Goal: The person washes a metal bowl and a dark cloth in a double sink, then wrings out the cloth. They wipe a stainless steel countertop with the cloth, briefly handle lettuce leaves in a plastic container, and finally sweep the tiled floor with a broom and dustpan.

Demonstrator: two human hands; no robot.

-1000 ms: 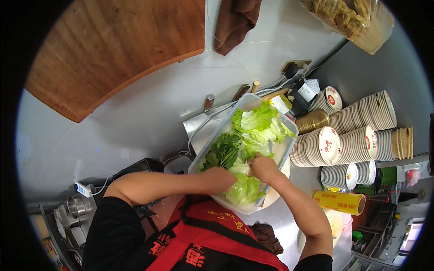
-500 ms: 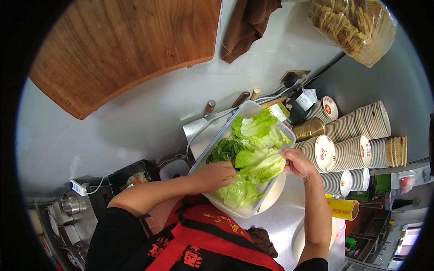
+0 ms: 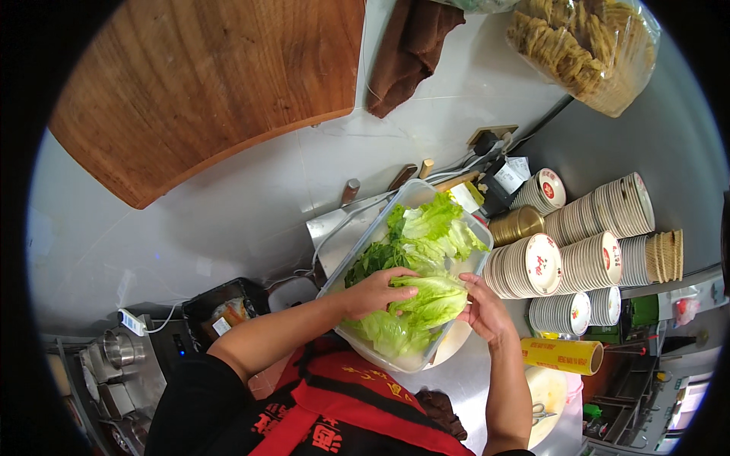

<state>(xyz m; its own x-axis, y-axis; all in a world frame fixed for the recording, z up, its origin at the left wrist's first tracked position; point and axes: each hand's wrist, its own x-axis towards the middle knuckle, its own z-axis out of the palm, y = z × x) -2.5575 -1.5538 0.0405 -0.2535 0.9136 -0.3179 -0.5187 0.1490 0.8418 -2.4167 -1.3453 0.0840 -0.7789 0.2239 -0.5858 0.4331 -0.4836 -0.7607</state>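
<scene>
A clear plastic tub (image 3: 352, 261) full of green lettuce leaves (image 3: 433, 218) stands in front of me. Darker leafy greens (image 3: 370, 261) lie along its left side. My right hand (image 3: 485, 308) pinches the right end of a pale green lettuce leaf (image 3: 433, 298) above the tub. At that leaf's left end, my left hand (image 3: 378, 292) grips it between thumb and fingers. More lettuce lies under the held leaf, partly hidden by it and my hands.
Stacked bowls (image 3: 525, 266) stand close on the right. A yellow roll (image 3: 559, 354) lies nearer me, beside scissors (image 3: 541, 413) on a round pale board (image 3: 549, 387). Knife handles (image 3: 350, 190) stick up behind the tub. A wooden board (image 3: 213, 83) is at the upper left.
My left hand has moved up and right from the tub's near left side onto the leaf. My right hand has come slightly left and down with the leaf. The view has shifted slightly.
</scene>
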